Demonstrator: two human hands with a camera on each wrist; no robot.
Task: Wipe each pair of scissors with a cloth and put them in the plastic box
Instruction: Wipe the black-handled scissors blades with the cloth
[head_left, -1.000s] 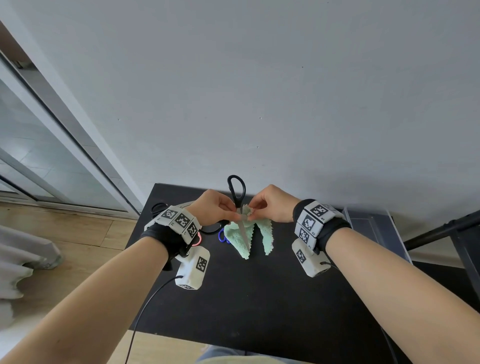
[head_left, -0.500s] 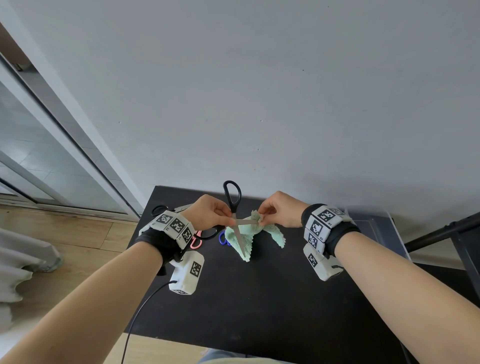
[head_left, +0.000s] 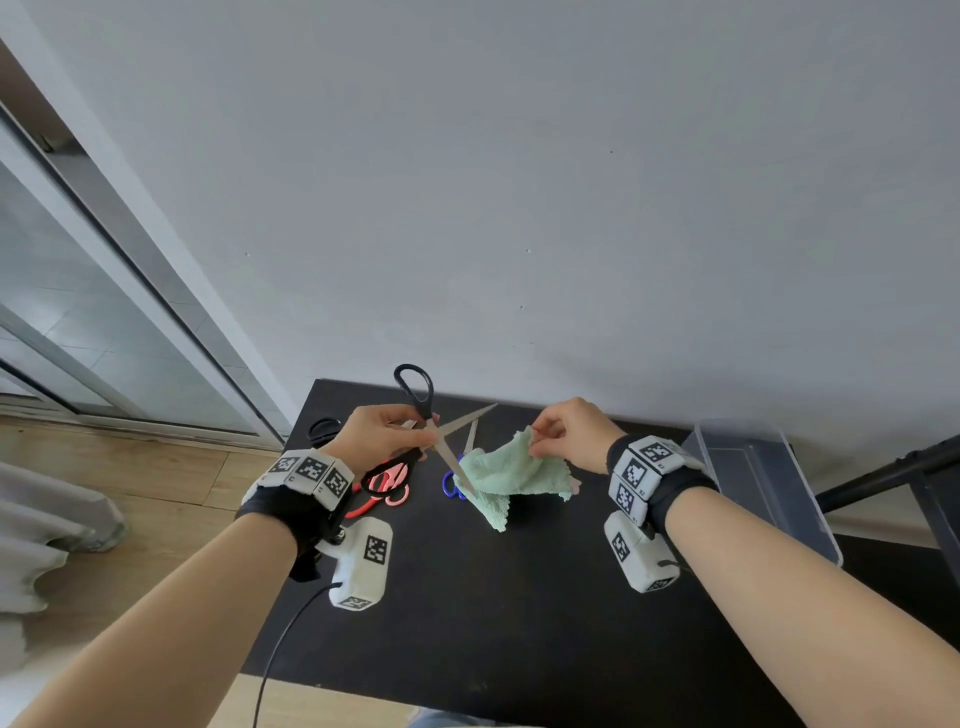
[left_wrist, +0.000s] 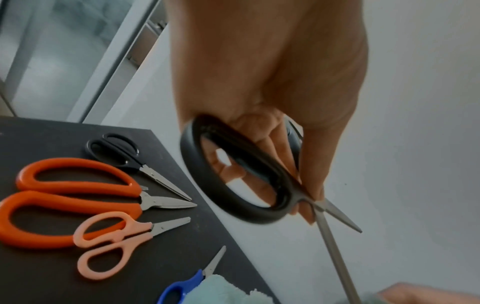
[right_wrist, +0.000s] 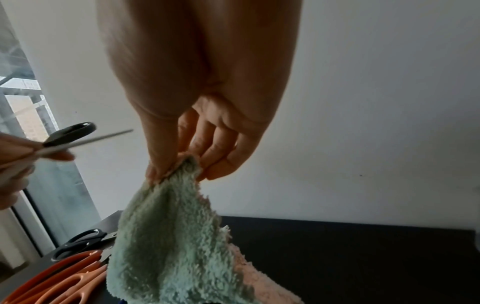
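Note:
My left hand (head_left: 384, 436) grips a pair of black-handled scissors (head_left: 415, 387) near the pivot, held above the table with the blades spread wide. In the left wrist view the black scissors (left_wrist: 241, 174) have one handle loop under my fingers. My right hand (head_left: 563, 434) pinches a corner of the light green cloth (head_left: 511, 470), which hangs down to the table; the cloth (right_wrist: 171, 236) is held between thumb and fingers. The hands are apart, and one blade tip points down onto the cloth. A clear plastic box (head_left: 763, 483) stands at the right edge of the table.
On the black table (head_left: 467, 597) lie small black scissors (left_wrist: 122, 152), large orange scissors (left_wrist: 70, 197), peach scissors (left_wrist: 116, 240) and blue-handled scissors (left_wrist: 182, 286), all left of the cloth. A grey wall is right behind the table. A dark metal frame (head_left: 883, 478) stands at the right.
The right hand has drawn the cloth off the blades and moved right. The scissors' blades have spread wide in the left hand.

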